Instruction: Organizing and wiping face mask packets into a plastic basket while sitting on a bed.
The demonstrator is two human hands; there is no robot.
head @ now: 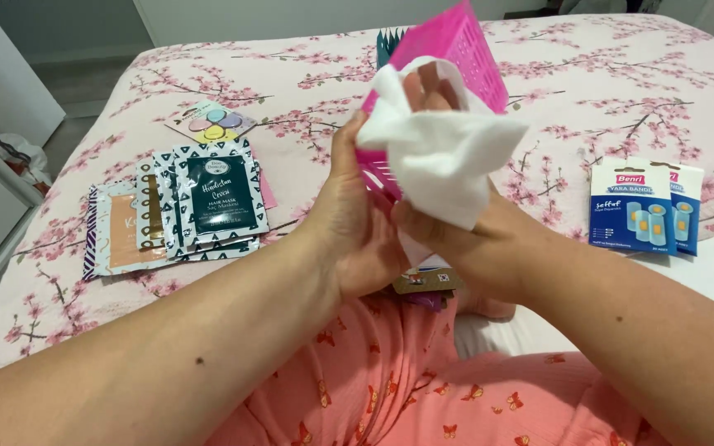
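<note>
While sachets point(200, 206) lie fanned on the floral bed point(621, 91) at left, w/ a round-dotted card point(212, 122) behind them & two blue plaster boxes point(646, 206) well apart at right, the white cloth point(440, 153) hides much of the pink basket point(456, 45). Left hand point(357, 223) is clamped on the basket's near edge, thumb up along it. Right hand point(464, 239) is closed on the cloth, fingers pushed up inside it, pressed to the basket above the lap.

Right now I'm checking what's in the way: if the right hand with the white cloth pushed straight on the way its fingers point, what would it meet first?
The right hand points up and away, its white cloth already against the pink basket. It would likely press into the basket's wall first; depth there is hard to judge.
</note>
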